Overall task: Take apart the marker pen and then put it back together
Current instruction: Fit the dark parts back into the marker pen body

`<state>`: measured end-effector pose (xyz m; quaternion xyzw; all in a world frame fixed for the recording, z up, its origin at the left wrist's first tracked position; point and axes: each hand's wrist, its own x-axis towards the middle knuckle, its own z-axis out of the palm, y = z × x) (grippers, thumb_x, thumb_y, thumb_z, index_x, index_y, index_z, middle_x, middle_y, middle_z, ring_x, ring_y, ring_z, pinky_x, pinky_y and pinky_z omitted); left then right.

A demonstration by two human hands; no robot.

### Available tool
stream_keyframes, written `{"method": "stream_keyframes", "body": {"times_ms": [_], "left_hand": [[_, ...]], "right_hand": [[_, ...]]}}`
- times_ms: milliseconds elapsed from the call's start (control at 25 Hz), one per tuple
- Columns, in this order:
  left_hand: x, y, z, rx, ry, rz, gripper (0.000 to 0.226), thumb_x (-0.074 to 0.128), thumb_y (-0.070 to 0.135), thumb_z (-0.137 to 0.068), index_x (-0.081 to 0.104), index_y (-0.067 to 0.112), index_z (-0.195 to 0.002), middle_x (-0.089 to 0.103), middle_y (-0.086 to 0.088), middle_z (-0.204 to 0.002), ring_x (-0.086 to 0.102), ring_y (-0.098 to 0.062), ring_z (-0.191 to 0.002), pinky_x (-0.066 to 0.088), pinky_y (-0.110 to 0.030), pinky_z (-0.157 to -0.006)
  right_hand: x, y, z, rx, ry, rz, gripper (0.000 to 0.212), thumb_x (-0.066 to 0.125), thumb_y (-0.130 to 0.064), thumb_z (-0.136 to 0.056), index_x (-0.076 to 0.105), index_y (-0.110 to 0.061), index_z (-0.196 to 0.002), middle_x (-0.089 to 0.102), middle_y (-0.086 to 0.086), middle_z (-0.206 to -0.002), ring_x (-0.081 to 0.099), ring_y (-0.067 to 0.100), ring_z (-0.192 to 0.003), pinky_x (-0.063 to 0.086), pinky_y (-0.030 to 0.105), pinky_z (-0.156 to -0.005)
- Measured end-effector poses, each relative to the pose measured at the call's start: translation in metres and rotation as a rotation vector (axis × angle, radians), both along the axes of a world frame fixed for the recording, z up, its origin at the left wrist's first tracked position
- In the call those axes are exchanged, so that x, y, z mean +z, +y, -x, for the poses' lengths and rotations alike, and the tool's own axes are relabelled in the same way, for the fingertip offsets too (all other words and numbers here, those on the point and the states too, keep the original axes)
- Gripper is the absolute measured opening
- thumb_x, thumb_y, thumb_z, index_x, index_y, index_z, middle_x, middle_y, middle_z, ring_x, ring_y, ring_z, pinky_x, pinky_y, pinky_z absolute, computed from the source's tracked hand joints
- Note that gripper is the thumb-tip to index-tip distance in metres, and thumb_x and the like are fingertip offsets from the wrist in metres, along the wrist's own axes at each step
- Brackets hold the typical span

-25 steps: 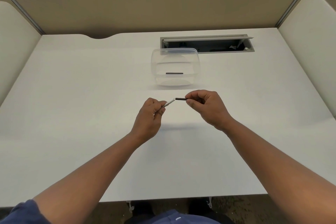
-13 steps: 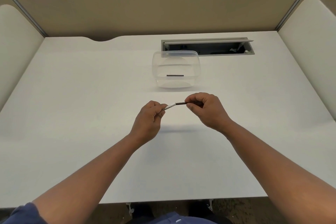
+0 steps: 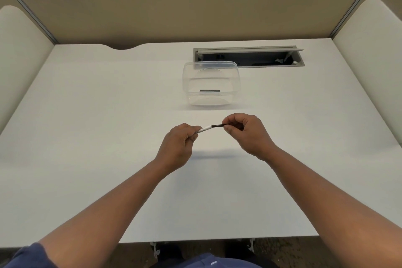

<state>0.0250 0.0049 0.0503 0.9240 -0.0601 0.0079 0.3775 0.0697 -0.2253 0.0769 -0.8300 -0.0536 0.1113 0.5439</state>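
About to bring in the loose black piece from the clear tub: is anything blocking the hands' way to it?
Nothing visible. The table between the hands and the clear tub is bare, the tub has no lid, and the black piece lies alone inside. Both hands hold the marker.
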Motion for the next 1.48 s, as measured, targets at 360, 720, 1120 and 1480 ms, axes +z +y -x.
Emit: {"method": "stream_keyframes", "body": {"times_ms": [360, 720, 1120, 1480], "left_hand": [[-0.001, -0.005, 0.002, -0.008, 0.032, -0.041, 0.031, 0.052, 0.016, -0.102, 0.069, 0.021, -0.127, 0.055, 0.012, -0.090, 0.056, -0.020, -0.090, 0.048, -0.035, -0.079], [0.003, -0.008, 0.005, -0.049, 0.034, -0.048, 0.029, 0.051, 0.019, -0.102, 0.069, 0.025, -0.124, 0.056, 0.011, -0.088, 0.056, -0.020, -0.085, 0.053, -0.045, -0.075], [0.008, -0.003, 0.003, -0.037, 0.108, -0.004, 0.023, 0.048, 0.036, -0.103, 0.070, 0.035, -0.108, 0.054, 0.011, -0.077, 0.054, -0.010, -0.078, 0.049, -0.038, -0.070], [0.008, -0.003, 0.000, -0.030, 0.230, 0.145, 0.019, 0.056, 0.027, -0.101, 0.076, 0.024, -0.099, 0.063, 0.010, -0.082, 0.052, -0.006, -0.075, 0.045, -0.030, -0.071]], "right_hand": [[-0.005, 0.004, 0.001, 0.091, -0.154, 0.196, 0.014, 0.067, -0.007, -0.095, 0.075, -0.017, -0.102, 0.068, -0.003, -0.091, 0.057, -0.002, -0.074, 0.041, 0.007, -0.069], [-0.013, 0.011, 0.005, 0.138, -0.061, 0.158, 0.013, 0.065, -0.022, -0.098, 0.074, -0.024, -0.088, 0.061, -0.006, -0.068, 0.046, 0.004, -0.058, 0.039, 0.014, -0.056], [-0.010, 0.012, 0.010, 0.131, -0.193, 0.063, 0.021, 0.072, 0.000, -0.089, 0.072, -0.019, -0.098, 0.071, -0.010, -0.092, 0.065, -0.001, -0.085, 0.049, 0.012, -0.076], [-0.001, 0.010, 0.014, 0.050, -0.029, -0.168, 0.031, 0.075, 0.001, -0.084, 0.055, -0.023, -0.085, 0.078, -0.001, -0.085, 0.076, 0.018, -0.085, 0.060, 0.033, -0.080]]}}
